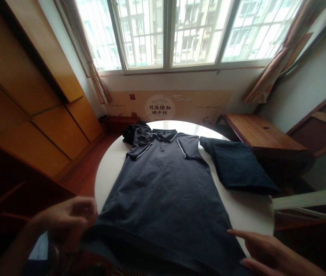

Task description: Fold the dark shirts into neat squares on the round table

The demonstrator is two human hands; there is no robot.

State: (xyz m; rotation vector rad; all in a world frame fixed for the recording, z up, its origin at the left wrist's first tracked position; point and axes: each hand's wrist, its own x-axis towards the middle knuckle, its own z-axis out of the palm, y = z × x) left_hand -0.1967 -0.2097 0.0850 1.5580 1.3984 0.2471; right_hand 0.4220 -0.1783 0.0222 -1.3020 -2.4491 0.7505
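Observation:
A dark grey polo shirt (163,191) lies spread face up, its black white-edged collar at the far end and its hem towards me. At the near left corner, my left hand (72,212) is closed with curled fingers at the hem, which looks raised and blurred there; the exact grip is partly hidden. By the near right edge, my right hand (263,247) touches the shirt, index finger stretched along the side and thumb apart from it, lower down. Under the shirt is a round white table (109,174).
Folded dark blue cloth (237,165) lies on the table's right side. A bunched black garment (132,132) sits at the far left, against the shirt's sleeve. Behind to the right stands a wooden desk (266,132); wooden cabinets (45,126) line the left.

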